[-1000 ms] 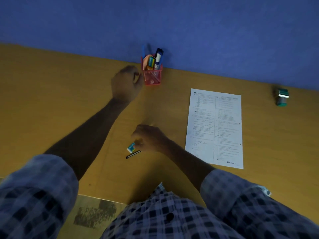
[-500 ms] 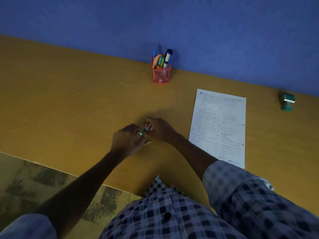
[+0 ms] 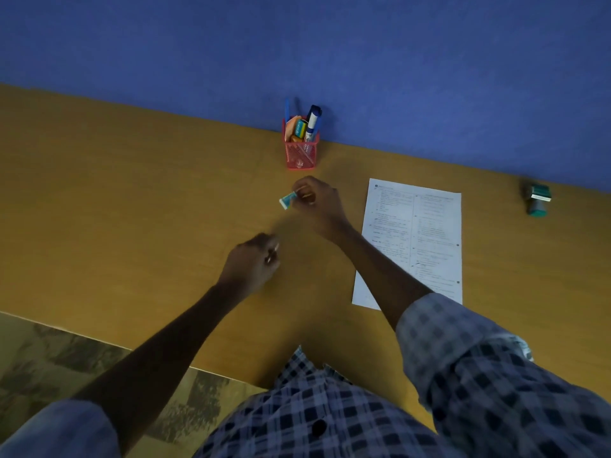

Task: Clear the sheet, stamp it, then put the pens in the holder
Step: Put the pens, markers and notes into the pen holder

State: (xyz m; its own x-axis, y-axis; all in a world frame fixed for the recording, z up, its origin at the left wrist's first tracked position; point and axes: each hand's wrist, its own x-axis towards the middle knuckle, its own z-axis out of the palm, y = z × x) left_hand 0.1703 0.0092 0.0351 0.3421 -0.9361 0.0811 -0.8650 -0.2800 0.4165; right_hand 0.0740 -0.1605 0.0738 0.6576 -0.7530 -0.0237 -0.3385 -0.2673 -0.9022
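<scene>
The person leans over a yellow-brown desk that runs up against a blue wall. Their right hand is stretched forward just short of the red mesh holder, fingers pinched together on one end of a small blue-and-white eraser, which sticks out to the left of the fingertips. I cannot tell whether the eraser is lifted off the desk or brushing it.

The left hand sits nearer the body and a little to the left, curled into a loose fist around something thin; only a short pale tip pokes out by the knuckles, and it is too blurred to say for certain that it is a pen.

The holder stands at the back edge of the desk, touching the wall or very close to it. It is already well filled: a white marker with a dark blue cap, a couple of thin blue pens, and some orange and green packets.

The printed sheet lies flat to the right of the right forearm, with nothing resting on it; the right sleeve covers its near corner. Well off to the right, close to the wall, the green stamp stands by itself.

Both checked sleeves are rolled to about the elbow. A patterned floor shows at the lower left.
</scene>
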